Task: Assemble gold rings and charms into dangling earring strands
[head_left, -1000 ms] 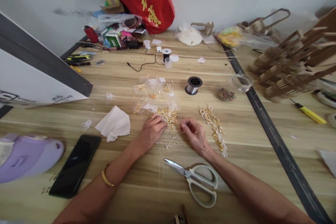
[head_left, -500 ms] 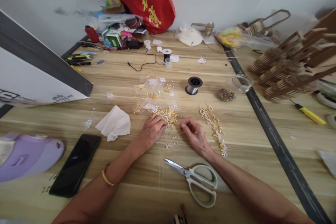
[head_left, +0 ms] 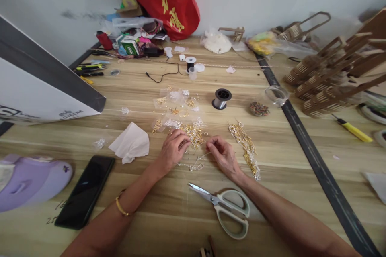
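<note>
My left hand (head_left: 174, 147) is at the left edge of a heap of small gold and silver jewellery findings (head_left: 194, 135). Its fingers are curled inward and the thumb meets them; anything between them is too small to make out. To the right of the heap, my right hand (head_left: 222, 154) pinches the end of a thin silver chain (head_left: 197, 166). The rest of that chain lies on the table between both hands. Beside my right hand lies a bundle of gold and silver chains (head_left: 245, 146). Scissors (head_left: 221, 204) with pale handles rest in front of the hands.
Behind the heap are small plastic bags of findings (head_left: 176, 96) and a wire spool (head_left: 222, 98). A clear jar with beads (head_left: 259, 108) lies on its side to the right. A tissue (head_left: 132, 144), a black phone (head_left: 86, 192) and a white box (head_left: 45, 88) occupy the left.
My left hand has lifted slightly off the heap's edge, its fingers drawing together. My right hand keeps its pinch on the chain, almost unmoved. The view has shifted a little.
</note>
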`<state>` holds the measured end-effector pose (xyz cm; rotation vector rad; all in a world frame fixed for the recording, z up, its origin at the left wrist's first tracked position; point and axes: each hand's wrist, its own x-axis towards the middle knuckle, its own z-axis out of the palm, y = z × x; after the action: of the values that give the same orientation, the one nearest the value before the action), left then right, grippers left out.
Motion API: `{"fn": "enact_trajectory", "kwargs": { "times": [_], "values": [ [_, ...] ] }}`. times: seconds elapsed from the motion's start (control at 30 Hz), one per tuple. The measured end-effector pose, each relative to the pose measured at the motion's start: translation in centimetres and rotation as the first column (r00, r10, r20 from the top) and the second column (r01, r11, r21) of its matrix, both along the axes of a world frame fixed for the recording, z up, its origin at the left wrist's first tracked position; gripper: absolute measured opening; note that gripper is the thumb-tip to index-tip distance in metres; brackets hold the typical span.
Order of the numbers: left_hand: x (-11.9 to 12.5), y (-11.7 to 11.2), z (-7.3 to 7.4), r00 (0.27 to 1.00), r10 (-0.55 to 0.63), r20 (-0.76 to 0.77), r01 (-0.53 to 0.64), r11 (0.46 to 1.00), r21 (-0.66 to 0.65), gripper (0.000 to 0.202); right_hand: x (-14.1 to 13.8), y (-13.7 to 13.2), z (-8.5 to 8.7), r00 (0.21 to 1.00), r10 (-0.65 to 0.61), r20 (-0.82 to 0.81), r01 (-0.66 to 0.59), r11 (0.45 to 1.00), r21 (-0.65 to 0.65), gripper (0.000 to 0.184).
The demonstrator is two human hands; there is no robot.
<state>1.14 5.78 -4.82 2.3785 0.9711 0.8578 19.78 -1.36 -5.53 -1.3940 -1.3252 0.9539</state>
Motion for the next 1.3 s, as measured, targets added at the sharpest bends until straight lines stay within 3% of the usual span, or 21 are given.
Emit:
{"fn": "enact_trajectory", "kwargs": {
  "times": [0.1, 0.2, 0.33, 0.47, 0.7, 0.93, 1.1, 1.3],
  "values": [
    [0.2, -0.4, 0.5, 0.997, 0.019, 0.079, -0.014, 0.998, -0.062, 0.007, 0.0, -0.1, -0.1, 1.000, 0.013, 0.022, -0.013, 1.000, 0.005, 0.022],
    [0.6, -0.9, 1.0, 0.991, 0.030, 0.129, 0.000, 0.974, -0.228, 0.009, -0.1, -0.2, -0.2, 0.998, 0.025, 0.062, -0.026, 0.999, 0.023, 0.020],
    [1.1, -1.5, 1.1, 0.983, 0.067, 0.168, 0.022, 0.880, -0.475, 0.009, -0.1, -0.3, -0.1, 0.992, 0.063, 0.108, -0.070, 0.996, 0.059, 0.019],
    [1.3, -1.8, 0.6, 0.973, 0.089, 0.214, 0.063, 0.787, -0.614, 0.011, -0.2, -0.4, 0.0, 0.986, 0.104, 0.132, -0.115, 0.990, 0.081, 0.019],
    [1.3, -1.9, 0.2, 0.968, 0.101, 0.228, 0.086, 0.723, -0.686, 0.012, -0.3, -0.5, 0.2, 0.972, 0.164, 0.169, -0.181, 0.979, 0.092, 0.016],
    [1.2, -1.6, -0.3, 0.960, 0.130, 0.249, 0.090, 0.696, -0.712, 0.014, -0.3, -0.5, 0.3, 0.970, 0.177, 0.168, -0.194, 0.977, 0.093, 0.015],
    [1.1, -1.6, -0.6, 0.955, 0.144, 0.258, 0.090, 0.691, -0.717, 0.013, -0.4, -0.5, 0.3, 0.963, 0.187, 0.196, -0.208, 0.974, 0.091, 0.014],
    [1.3, -1.8, -0.2, 0.960, 0.154, 0.235, 0.049, 0.730, -0.681, 0.009, -0.5, -0.6, 0.4, 0.959, 0.183, 0.217, -0.207, 0.974, 0.092, 0.011]
  ]
}}
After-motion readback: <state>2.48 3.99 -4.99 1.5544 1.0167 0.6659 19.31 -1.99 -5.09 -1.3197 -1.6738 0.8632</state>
